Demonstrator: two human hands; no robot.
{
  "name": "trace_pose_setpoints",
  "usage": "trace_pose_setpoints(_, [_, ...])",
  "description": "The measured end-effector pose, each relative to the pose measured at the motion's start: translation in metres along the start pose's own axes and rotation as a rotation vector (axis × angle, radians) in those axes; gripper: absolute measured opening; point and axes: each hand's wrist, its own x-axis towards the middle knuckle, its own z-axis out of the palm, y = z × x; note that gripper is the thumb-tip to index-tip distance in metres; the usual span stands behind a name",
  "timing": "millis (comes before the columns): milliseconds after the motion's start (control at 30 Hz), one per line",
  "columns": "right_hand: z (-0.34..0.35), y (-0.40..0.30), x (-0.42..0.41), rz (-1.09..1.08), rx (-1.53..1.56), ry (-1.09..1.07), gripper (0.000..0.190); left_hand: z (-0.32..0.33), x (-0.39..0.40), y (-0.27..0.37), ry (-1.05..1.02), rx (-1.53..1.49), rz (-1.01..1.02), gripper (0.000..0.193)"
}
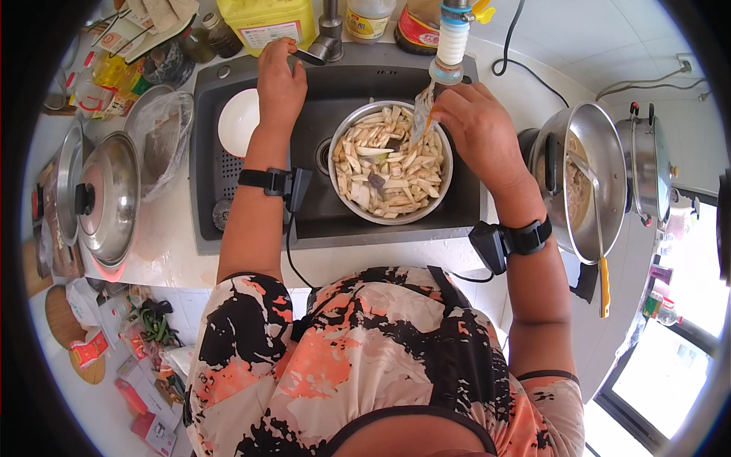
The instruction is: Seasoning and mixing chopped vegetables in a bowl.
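My left hand [280,80] is at the sink's back edge, with fingers and thumb on the faucet lever [309,56]. Water falls from the white ribbed faucet extension [451,48] beside my right hand [474,123]. That hand pinches a small utensil [428,123] with an orange part, mostly hidden by fingers and water; its kind is unclear. Below and to the left of it, a round metal basin [334,185] stands in the dark sink [308,223]. Pale cut vegetable strips [394,165] fill the basin, a few with purple skin.
A white bowl [239,123] sits in the sink's left compartment near a steel scrubber [221,214]. A metal wok [614,217] holding food and a yellow-handled spatula [604,285] is at right. Left are a lidded pan [111,200] and a plastic bag [165,143]. Bottles [370,20] line the back.
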Motion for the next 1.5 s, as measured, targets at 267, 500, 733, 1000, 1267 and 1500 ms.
trace_pose_setpoints(267, [0.007,0.004,-0.003,-0.026,0.006,0.060,0.007,0.001,0.000,0.000,-0.013,-0.001,-0.006,0.033])
trace_pose_setpoints(500, [0.013,0.004,-0.003,-0.049,0.002,0.154,0.009,0.003,-0.001,0.000,-0.013,-0.007,-0.014,0.039])
trace_pose_setpoints(733, [0.011,0.006,-0.005,-0.069,-0.038,0.164,0.011,0.004,-0.001,0.001,-0.013,-0.019,-0.016,0.040])
trace_pose_setpoints(1000, [0.014,0.005,-0.006,-0.063,-0.048,0.209,0.011,0.020,-0.003,-0.005,-0.001,-0.039,-0.057,0.034])
trace_pose_setpoints(1267, [0.018,0.007,-0.009,-0.054,-0.032,0.231,0.011,0.032,0.008,-0.019,-0.033,-0.167,-0.072,0.030])
trace_pose_setpoints(1500, [0.015,0.001,-0.015,-0.046,-0.046,0.345,0.012,0.026,0.011,-0.009,-0.013,-0.196,-0.106,0.033])
